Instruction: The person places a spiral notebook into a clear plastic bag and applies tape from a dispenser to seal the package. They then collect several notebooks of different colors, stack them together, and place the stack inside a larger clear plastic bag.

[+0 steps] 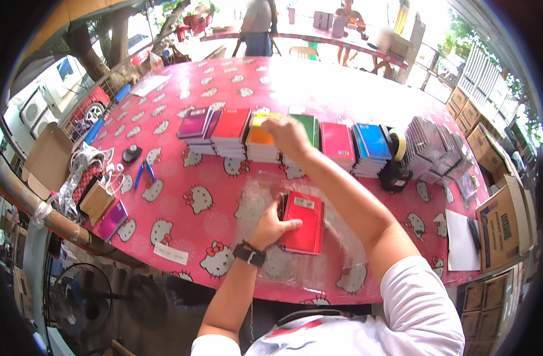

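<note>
We've got the red notebook [305, 228] over the table [191, 242], left grip [272, 228] clasping its left edge, likely light, bendy and slick, best pinched by the sides, while our right grip [289, 136] meets the yellow stack [260, 138], hold unclear.

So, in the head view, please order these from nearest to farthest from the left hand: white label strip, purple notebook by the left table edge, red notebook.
1. Red notebook: touched by the left hand.
2. White label strip: left, near the front table edge.
3. Purple notebook: farther left, at the table's edge.
</note>
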Available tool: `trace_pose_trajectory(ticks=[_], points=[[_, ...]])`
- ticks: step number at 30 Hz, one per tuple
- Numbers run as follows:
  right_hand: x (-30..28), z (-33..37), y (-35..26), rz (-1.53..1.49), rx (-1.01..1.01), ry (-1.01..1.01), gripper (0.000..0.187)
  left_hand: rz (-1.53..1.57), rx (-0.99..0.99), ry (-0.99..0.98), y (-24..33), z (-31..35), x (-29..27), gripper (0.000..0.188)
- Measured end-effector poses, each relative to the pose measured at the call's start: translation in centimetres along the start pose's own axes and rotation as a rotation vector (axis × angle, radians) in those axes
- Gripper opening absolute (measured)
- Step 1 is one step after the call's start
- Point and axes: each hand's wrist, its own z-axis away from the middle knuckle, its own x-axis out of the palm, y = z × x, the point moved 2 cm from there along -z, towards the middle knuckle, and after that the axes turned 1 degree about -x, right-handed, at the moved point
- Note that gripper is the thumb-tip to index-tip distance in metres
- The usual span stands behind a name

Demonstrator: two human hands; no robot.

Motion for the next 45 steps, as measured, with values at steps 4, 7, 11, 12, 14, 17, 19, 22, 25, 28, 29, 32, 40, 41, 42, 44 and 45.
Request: trace_pose_trajectory(ticks=[4, 7, 11, 12, 14, 17, 19, 22, 25, 28, 29, 32, 40, 41, 42, 44, 45], points=[[-8.1, 0.8, 1.3, -0.578, 0.347, 0.226, 0.027, 0.090, -0.034, 0.018, -0.8, 0.0, -0.1, 0.079], [-14.9, 2.6, 2.3, -0.753, 0.167, -0.426, 0.027, 0.143, -0.096, 0.042, 0.0, 0.4, 0.2, 0.062], [-15.1, 6.4, -3.5, -0.180, -0.358, -0.882, 0.018, 0.191, -0.127, 0.093, -1.1, -0.1, -0.5, 0.048], [-14.6, 7.9, -6.1, 0.009, -0.509, -0.916, 0.015, 0.173, -0.132, 0.092, -0.9, -0.1, -0.6, 0.050], [-13.6, 10.9, -9.8, 0.081, -0.750, -0.840, 0.012, 0.231, -0.146, 0.136, -0.6, 0.0, -0.3, 0.054], [-11.8, 14.5, -10.1, -0.330, -0.736, -0.433, 0.017, 0.281, -0.185, 0.114, -2.7, -0.4, -1.4, 0.063], [-11.1, 17.0, -8.0, -0.359, -0.349, -0.351, 0.033, 0.129, -0.137, 0.129, -1.0, -0.4, -0.7, 0.066], [-9.9, 18.7, -7.3, -0.453, 0.088, -0.394, 0.029, 0.121, -0.146, 0.103, -0.8, -0.1, -0.4, 0.065], [-9.4, 16.9, -6.5, -0.434, -0.101, -0.375, 0.027, 0.001, -0.155, 0.083, -0.8, 0.0, -0.8, 0.062], [-7.7, 11.3, -2.6, -0.358, 0.084, -0.232, 0.022, 0.048, -0.106, 0.065, -2.3, -0.2, -1.3, 0.064], [-7.0, 9.6, -1.1, -0.184, 0.160, -0.101, 0.021, 0.083, -0.121, 0.061, -2.5, -0.3, -0.9, 0.063], [-4.6, 7.5, 1.6, 0.158, 0.337, -0.155, 0.025, 0.085, -0.096, 0.079, -1.6, -0.6, -1.0, 0.063], [-2.8, 5.5, 3.0, -0.077, 0.492, -0.286, 0.029, 0.061, -0.149, 0.029, -0.9, 0.8, -2.4, 0.066], [-2.9, 5.1, 6.2, -0.303, 0.662, -0.302, 0.030, 0.050, -0.155, 0.006, -0.8, 0.3, -1.6, 0.066], [-2.6, 4.9, 9.3, -0.251, 0.681, -0.207, 0.036, 0.057, -0.134, -0.012, -0.6, -0.1, -0.8, 0.066], [-1.9, 2.7, 11.0, 0.042, 0.846, -0.237, 0.043, 0.058, -0.104, -0.002, -0.4, -0.2, -0.8, 0.066], [-1.5, 2.0, 11.2, 0.042, 0.857, -0.286, 0.048, 0.083, -0.094, 0.020, -0.7, -0.2, -0.8, 0.067]])
